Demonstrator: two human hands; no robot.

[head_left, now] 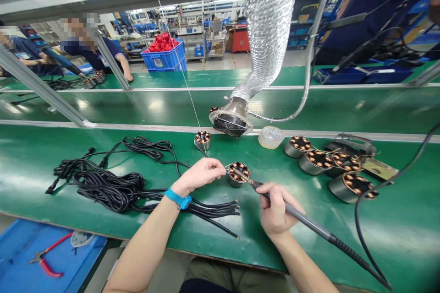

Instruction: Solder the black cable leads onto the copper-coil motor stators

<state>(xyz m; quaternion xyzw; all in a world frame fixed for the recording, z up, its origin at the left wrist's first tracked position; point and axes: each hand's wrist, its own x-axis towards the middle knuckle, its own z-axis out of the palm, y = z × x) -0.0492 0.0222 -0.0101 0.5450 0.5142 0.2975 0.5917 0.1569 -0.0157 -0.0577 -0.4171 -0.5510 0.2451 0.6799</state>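
My right hand is closed around a soldering iron, its tip resting on the top of a motor stator with copper coils. On the stator's left side, my left hand pinches a thin silvery solder wire, which runs down from above to the hand. The wire's end lies close to the iron's tip; whether they touch I cannot tell. A blue band is on my left wrist. Behind the hand stands another stator with a black cable leading to it.
Bundled black cables cover the left of the green bench. Several stators stand at right beside an iron stand. A fume extractor hangs behind, near a tape roll. Red-handled pliers lie lower left. Co-workers sit across.
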